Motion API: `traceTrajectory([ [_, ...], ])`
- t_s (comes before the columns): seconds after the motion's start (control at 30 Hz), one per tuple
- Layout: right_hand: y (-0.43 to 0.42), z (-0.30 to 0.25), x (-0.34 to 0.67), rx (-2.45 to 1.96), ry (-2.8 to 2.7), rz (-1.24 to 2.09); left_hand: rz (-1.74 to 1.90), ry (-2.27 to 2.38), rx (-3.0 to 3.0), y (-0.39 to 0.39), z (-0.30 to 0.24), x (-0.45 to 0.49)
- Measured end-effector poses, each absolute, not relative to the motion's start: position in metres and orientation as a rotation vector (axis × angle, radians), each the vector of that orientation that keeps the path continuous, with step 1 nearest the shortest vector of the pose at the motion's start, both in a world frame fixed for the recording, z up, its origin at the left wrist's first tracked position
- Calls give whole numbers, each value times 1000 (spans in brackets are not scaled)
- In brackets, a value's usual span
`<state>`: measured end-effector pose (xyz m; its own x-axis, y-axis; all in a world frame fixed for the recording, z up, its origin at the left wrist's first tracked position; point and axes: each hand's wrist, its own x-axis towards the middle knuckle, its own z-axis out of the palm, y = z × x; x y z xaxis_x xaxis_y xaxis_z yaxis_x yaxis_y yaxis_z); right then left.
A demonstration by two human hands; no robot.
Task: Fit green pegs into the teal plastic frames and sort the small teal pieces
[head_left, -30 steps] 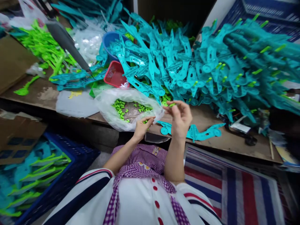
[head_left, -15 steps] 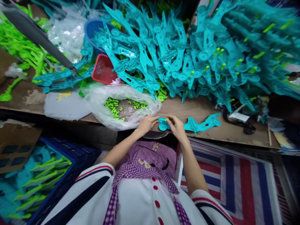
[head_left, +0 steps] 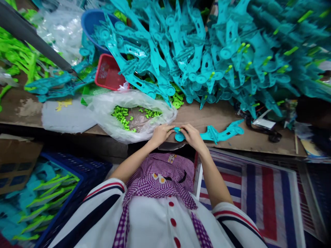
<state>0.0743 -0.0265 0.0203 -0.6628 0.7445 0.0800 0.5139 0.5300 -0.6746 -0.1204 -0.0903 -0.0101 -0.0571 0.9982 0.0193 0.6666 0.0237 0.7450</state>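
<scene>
A long turquoise plastic part (head_left: 224,135) with a round disc at its left end lies along the front of the bench. My left hand (head_left: 161,133) is closed, its fingertips pinching the part's left end. Just to the right, my right hand (head_left: 191,135) has its thumb and fingers closed at the same end, over a small bright green piece (head_left: 180,130) mostly hidden by the fingertips. Beside my left hand sits an open clear plastic bag (head_left: 103,103) with many small green pieces (head_left: 121,116) in it.
Turquoise parts (head_left: 186,51) are heaped high along the back. A red tray (head_left: 103,76), a blue basin (head_left: 89,26) and a grey screwdriver-like tool (head_left: 38,43) hang or stand at the left. Below are a blue crate (head_left: 77,182) and a striped sheet (head_left: 267,196).
My right hand's fingers have moved slightly left and now cover more of the green piece. The view has shifted a little; the turquoise part stays in place.
</scene>
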Motion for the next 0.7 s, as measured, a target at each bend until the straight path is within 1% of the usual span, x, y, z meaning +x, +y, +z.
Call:
traceTrajectory([
  [0.27, -27, 13, 72, -1085, -2531, 760, 794, 1648, 1684, -79, -8, -130],
  [0.53, -35, 4, 68, -1168, -2416, 690, 840, 1601, 1672, -77, -5, -137],
  [0.63, -35, 4, 57, -1143, -2337, 730, 933, 1557, 1580, -85, 10, -141],
  [0.7, -41, 12, 51, -1088, -2258, 737, 1073, 1536, 1470, -98, 25, -137],
])
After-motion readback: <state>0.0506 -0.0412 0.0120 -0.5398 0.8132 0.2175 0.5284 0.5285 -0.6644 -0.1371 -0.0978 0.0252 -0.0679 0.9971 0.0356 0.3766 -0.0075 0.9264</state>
